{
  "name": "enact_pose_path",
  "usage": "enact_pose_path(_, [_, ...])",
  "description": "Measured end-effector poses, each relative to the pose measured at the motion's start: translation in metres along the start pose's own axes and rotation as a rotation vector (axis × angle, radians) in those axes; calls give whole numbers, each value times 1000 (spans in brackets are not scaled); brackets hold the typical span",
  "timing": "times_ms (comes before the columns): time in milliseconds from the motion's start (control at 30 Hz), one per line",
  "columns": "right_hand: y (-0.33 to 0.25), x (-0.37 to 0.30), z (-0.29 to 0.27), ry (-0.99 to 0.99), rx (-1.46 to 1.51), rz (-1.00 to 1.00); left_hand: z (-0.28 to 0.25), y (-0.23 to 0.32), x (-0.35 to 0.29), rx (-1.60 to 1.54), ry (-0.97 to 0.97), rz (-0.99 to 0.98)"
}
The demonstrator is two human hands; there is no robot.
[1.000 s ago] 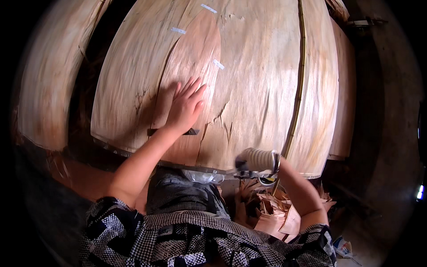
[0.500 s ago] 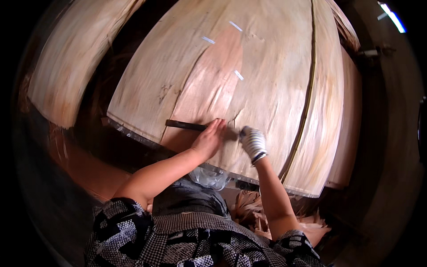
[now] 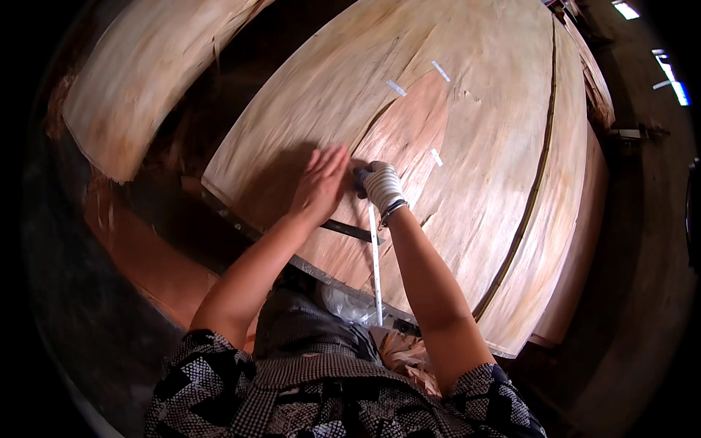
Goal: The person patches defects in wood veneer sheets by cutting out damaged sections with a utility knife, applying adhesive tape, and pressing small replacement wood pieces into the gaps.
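Observation:
A big sheet of pale wood veneer [image 3: 496,146] lies across the table, with a darker reddish patch [image 3: 412,131] set into it. My bare left hand [image 3: 321,182] rests flat on the veneer, fingers spread, just left of the patch's lower tip. My right hand [image 3: 381,186], in a white knitted glove, is closed right beside it on the upper end of a white tape strip [image 3: 375,270] and a small dark thing. The strip runs straight down to the sheet's near edge. A dark slit [image 3: 350,231] crosses the veneer below both hands.
Three short pieces of white tape [image 3: 396,87] hold the patch's edges. A long dark seam [image 3: 537,175] runs down the right of the sheet. Another veneer sheet [image 3: 146,80] lies at upper left. Veneer scraps [image 3: 401,350] and a clear plastic bag [image 3: 343,303] sit by my lap.
My right hand came up from the sheet's near edge to the patch's tip, trailing the white strip behind it. My left hand shifted beside it, still flat on the veneer.

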State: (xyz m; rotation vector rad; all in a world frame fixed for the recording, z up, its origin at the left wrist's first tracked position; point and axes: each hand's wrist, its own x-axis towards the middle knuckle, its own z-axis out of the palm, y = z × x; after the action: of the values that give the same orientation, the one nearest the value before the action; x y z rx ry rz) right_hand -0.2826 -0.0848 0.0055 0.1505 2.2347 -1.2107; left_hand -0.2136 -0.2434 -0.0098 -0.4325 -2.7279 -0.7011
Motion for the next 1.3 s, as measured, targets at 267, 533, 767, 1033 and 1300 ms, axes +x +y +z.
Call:
enact_pose_path(267, [7, -23, -40, 66, -593, -153, -3, 8, 21, 167, -353, -8])
enact_pose_path(533, [17, -114, 45, -436, -70, -55, -66, 6, -96, 21, 161, -448])
enact_pose_path(767, [25, -148, 51, -232, -31, -71, -54, 44, -161, 172, -223, -272])
enact_pose_path(1033, [119, -206, -3, 113, -570, 17, -60, 54, -149, 189, -136, -280])
enact_pose_path(1300, [116, -222, -2, 136, -577, 53, 7, 151, -144, -124, -490, 193])
